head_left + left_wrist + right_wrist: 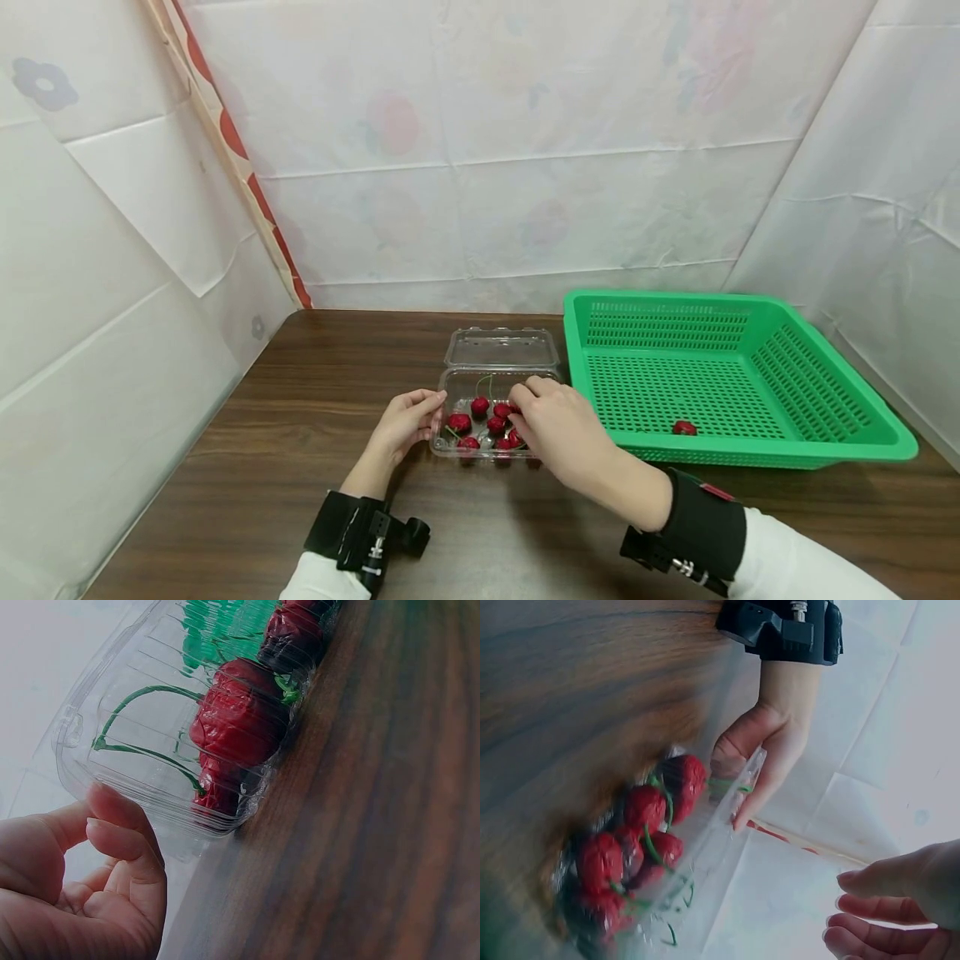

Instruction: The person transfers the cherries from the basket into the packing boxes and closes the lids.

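Clear container (487, 455) taken as landmark; it sits on the brown wood-grain desk (285, 425), lid (501, 347) hinged open at its back edge. Inside it: several red cherries (480, 407), wrinkled and glossy, some with green stems (142, 690). One stem arches up and bends sharply along the container's wall, seen from the left wrist.

Left hand (401, 423) at the container's left side; thumb and bent fingers grasping the rim there. Right hand (562, 429) over the container's right part, back of the hand up. Its fingers released: gently bent, a gap showing between thumb and fingertips in the right wrist view, cherries lying apart from them in that view.

Green basket (825, 450) to the right of the container, perforated, larger. One lone cherry (684, 427) in it, near the front wall, right of the container.

Black wrist band (348, 533) on the left arm, front-left of the container; white sheeting (525, 208) behind the container, faint flower prints on it.
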A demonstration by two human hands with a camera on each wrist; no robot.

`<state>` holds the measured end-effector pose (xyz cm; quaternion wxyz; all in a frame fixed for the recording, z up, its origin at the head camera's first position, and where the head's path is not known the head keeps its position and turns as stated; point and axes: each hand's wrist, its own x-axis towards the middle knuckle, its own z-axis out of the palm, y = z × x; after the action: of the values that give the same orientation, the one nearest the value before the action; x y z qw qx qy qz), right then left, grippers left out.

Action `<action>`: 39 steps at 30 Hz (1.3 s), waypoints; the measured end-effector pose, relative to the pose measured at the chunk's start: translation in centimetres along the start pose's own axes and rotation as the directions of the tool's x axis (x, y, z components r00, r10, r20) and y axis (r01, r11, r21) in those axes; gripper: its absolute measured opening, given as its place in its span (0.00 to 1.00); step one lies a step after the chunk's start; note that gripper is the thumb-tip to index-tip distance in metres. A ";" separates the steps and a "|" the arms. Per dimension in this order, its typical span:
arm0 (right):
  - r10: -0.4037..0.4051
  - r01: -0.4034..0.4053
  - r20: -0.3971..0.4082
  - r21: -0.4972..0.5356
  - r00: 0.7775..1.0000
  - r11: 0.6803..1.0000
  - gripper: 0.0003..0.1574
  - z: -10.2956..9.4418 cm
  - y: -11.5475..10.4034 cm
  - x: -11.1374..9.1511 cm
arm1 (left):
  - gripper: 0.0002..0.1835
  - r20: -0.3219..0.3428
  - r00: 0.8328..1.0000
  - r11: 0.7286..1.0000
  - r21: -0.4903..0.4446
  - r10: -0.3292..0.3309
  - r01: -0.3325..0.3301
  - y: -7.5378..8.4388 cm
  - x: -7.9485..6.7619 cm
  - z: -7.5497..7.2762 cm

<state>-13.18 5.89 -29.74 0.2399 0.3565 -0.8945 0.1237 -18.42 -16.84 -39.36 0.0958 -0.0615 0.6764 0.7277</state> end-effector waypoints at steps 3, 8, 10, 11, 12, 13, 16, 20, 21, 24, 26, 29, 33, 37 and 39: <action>-0.022 0.022 -0.009 -0.002 1.000 1.000 0.08 -0.7 0.5 -0.4 | 0.15 0.001 1.000 1.000 0.004 0.000 0.000 0.0 0.0 0.0; -0.010 0.010 -0.001 0.027 1.000 1.000 0.09 -1.7 1.6 -0.8 | 0.14 0.001 1.000 1.000 -0.002 0.005 -0.005 0.1 0.0 0.1; 0.006 -0.006 0.009 0.035 1.000 0.999 0.09 -2.1 2.1 -1.0 | 0.13 0.001 1.000 1.000 -0.006 0.005 -0.005 0.1 0.0 0.1; 0.014 -0.014 0.013 0.038 1.000 0.999 0.09 -2.3 2.4 -1.0 | 0.13 0.000 1.000 1.000 -0.007 0.004 -0.004 0.1 0.0 0.2; 0.023 -0.024 0.020 0.034 1.000 0.999 0.09 -2.4 2.7 -1.1 | 0.12 -0.001 1.000 1.000 -0.007 0.002 -0.002 0.1 0.0 0.2; 0.031 -0.031 0.025 0.031 0.999 0.999 0.09 -2.6 2.9 -1.2 | 0.12 -0.002 1.000 1.000 -0.005 0.001 -0.001 0.1 0.0 0.2; 0.053 -0.054 0.048 0.025 0.997 0.998 0.09 -3.1 3.7 -1.4 | 0.12 -0.007 1.000 1.000 -0.001 -0.003 0.003 0.0 0.1 0.2; 0.096 -0.100 0.101 0.031 0.990 0.994 0.09 -3.9 4.9 -1.7 | 0.12 -0.008 1.000 1.000 -0.002 -0.001 0.001 0.0 0.2 0.3; 0.110 -0.114 0.116 0.035 0.987 0.993 0.09 -4.1 5.2 -1.7 | 0.12 -0.007 1.000 1.000 -0.002 0.000 0.000 0.0 0.2 0.3; 0.143 -0.153 0.164 0.050 0.976 0.987 0.08 -4.6 6.3 -1.9 | 0.12 -0.004 1.000 1.000 -0.005 0.002 -0.002 0.1 0.2 0.4; 0.167 -0.185 0.197 0.074 0.966 0.980 0.07 -4.9 7.1 -2.1 | 0.12 -0.003 1.000 1.000 -0.003 0.002 -0.002 0.1 0.2 0.4; 0.201 -0.233 0.248 0.106 0.948 0.967 0.04 -5.4 8.3 -2.4 | 0.11 -0.004 1.000 1.000 -0.001 0.000 0.000 0.1 0.1 0.4; 0.232 -0.293 0.332 0.147 0.914 0.945 0.06 -5.7 9.7 -2.9 | 0.09 -0.011 1.000 1.000 -0.002 -0.002 0.002 0.1 0.1 0.3; 0.249 -0.323 0.377 0.148 0.892 0.935 0.07 -5.7 11.0 -3.4 | 0.10 -0.012 1.000 1.000 -0.007 -0.003 0.003 0.1 0.2 0.3; 0.253 -0.331 0.394 0.143 0.883 0.933 0.07 -5.6 11.7 -3.7 | 0.10 -0.009 1.000 1.000 -0.010 -0.002 0.002 0.0 0.2 0.3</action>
<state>-17.08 18.56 -27.42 0.0076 0.2566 -0.9493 0.1813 -18.60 -16.54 -39.36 0.0929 -0.0660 0.6730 0.7308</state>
